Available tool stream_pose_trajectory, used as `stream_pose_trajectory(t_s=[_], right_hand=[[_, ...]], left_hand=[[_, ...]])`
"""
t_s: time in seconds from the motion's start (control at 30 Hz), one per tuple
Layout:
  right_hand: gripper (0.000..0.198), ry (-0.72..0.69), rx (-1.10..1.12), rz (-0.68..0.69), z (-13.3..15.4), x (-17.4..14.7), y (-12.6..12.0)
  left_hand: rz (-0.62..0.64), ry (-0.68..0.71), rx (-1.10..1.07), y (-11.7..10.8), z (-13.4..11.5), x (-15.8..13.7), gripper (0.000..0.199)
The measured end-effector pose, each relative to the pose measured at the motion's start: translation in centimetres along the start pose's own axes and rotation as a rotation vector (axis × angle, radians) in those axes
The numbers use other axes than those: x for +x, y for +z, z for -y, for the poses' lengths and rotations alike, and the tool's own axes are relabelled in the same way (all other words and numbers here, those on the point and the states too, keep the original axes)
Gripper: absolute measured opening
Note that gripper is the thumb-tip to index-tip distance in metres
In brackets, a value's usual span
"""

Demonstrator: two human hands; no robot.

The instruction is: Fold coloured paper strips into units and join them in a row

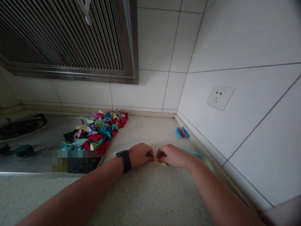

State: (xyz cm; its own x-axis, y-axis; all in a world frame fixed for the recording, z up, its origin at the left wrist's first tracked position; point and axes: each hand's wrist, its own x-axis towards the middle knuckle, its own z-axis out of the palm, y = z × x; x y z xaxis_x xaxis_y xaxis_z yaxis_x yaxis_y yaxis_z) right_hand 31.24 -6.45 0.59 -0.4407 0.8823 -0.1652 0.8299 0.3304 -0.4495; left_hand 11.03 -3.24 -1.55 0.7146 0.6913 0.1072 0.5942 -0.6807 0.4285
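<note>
My left hand (141, 155) and right hand (172, 155) are nearly closed, fingertips pinching a yellow paper strip (158, 162) between them on the worktop (145, 194). I have room towards myself and ahead, bounded by the hob (53, 121) on my left and the tiled wall (244, 138) on my right.

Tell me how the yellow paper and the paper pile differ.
The yellow paper is one narrow piece; the paper pile holds many folded shapes. Left hand and right hand pinch the yellow paper; neither touches the paper pile. The yellow paper is one colour, the paper pile many. Both show yellow.
</note>
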Motion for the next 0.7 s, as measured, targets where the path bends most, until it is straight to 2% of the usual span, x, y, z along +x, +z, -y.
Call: stream_pose_trajectory(t_s=[0.27, 0.5, 0.7], right_hand=[[0.023, -0.042, -0.093, 0.028, 0.2, -0.6, -0.5], [0.024, 0.025, -0.157, 0.089, -1.0, -1.4, -1.2], [0.023, 0.004, -0.127, 0.023, -0.6, -1.9, -1.1]], left_hand=[[0.055, -0.040, -0.055, -0.3, -0.1, -0.1, 0.017], [0.077, -0.008, -0.099, -0.4, 0.7, -0.3, 0.018], [0.080, -0.019, -0.113, -0.6, 0.7, -0.6, 0.020]])
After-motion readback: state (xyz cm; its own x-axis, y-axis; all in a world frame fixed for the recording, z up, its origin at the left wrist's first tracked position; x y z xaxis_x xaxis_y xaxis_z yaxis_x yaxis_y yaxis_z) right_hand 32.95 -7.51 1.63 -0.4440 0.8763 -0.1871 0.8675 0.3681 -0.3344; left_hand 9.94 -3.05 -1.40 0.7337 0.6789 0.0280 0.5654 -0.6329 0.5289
